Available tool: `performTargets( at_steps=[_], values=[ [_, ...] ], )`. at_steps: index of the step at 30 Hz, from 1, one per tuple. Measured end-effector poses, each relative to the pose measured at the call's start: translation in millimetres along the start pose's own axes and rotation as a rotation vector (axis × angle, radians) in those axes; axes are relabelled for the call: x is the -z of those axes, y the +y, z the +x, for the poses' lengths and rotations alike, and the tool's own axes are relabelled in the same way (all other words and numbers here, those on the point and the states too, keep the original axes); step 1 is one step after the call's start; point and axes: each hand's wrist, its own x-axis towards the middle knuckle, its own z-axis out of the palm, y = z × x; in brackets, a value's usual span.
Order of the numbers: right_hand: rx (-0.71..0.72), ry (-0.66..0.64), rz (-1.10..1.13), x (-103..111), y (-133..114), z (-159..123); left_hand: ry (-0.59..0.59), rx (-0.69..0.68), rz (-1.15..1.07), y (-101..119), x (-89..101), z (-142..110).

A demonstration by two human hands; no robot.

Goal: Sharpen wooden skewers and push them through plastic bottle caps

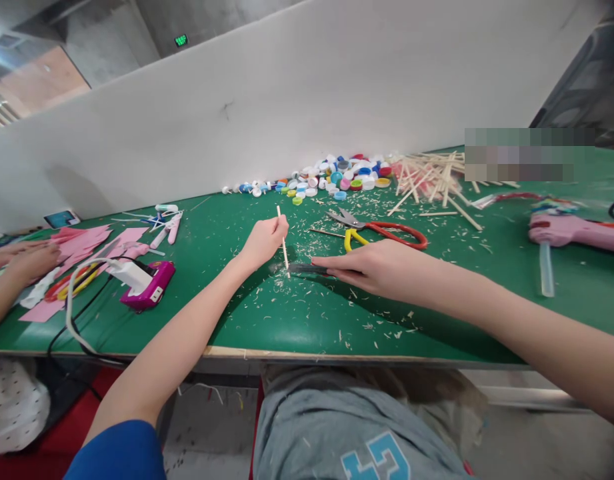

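A thin wooden stick (285, 253) stands at a slant, pinched in the fingers of my left hand (265, 241), its lower end near the green table top. My right hand (369, 265) grips a dark-bladed knife (307, 269), whose blade lies against the stick near its lower end. The knife's handle is hidden by my fingers. Pale wood shavings (344, 307) are scattered around both hands. Just beyond my right hand rest scissors (397, 231) with red and yellow handles, blades pointing away to the left.
Bottle caps (335, 179) and wooden sticks (431, 177) lie piled along the white partition (237, 113). A pink glue gun (561, 229) sits at right. At left are a purple power socket (154, 287), cables, pink sheets (81, 243) and another person's hands (29, 261).
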Motion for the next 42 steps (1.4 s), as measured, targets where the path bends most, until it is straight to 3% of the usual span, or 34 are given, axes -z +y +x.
performTargets(
  at_steps=[11,34,42],
  values=[
    [0.007,0.013,-0.049,2,-5,-1,-0.016,0.005,0.032,-1,-0.2,1],
    [-0.045,-0.096,0.212,10,-4,-2,-0.02,0.021,0.022,2,0.2,-1],
    [-0.047,-0.099,0.184,5,0,-2,-0.02,0.015,0.027,4,1.7,-2]
  ],
)
